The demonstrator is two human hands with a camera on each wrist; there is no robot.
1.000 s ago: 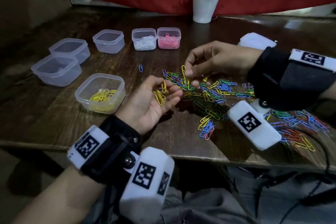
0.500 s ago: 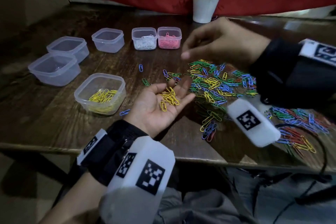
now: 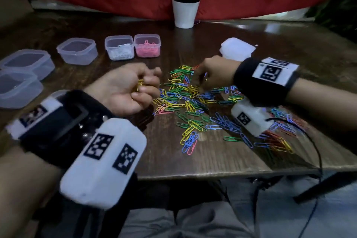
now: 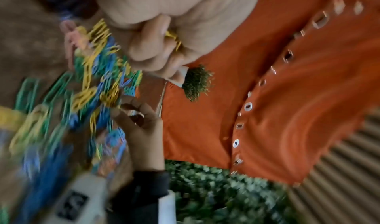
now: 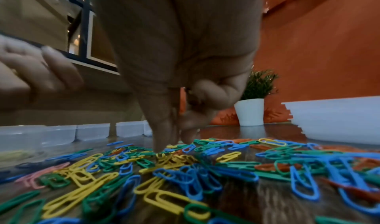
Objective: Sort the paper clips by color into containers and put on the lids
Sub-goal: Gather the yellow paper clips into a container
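Observation:
A mixed pile of paper clips [image 3: 189,100] in yellow, blue, green, red and pink lies on the wooden table [image 3: 193,160]. My left hand [image 3: 146,85] hovers at the pile's left edge, its fingers curled round a bunch of yellow clips [image 3: 140,83]; they also peek from the fist in the left wrist view [image 4: 172,37]. My right hand [image 3: 200,88] reaches down into the pile. In the right wrist view, the right hand [image 5: 174,143] has its thumb and fingertips [image 5: 162,144] pinching at yellow clips [image 5: 176,159] on the pile.
At the back stand a tub of white clips [image 3: 119,47], a tub of pink clips [image 3: 147,45] and an empty tub [image 3: 77,50]. Two more empty tubs [image 3: 23,75] sit far left. A lid stack [image 3: 237,48] lies behind my right hand, a potted plant [image 3: 185,13] beyond.
My left hand, open palm-up with yellow clips half a second ago, has curled round them. My right hand has dropped from above the pile down onto it.

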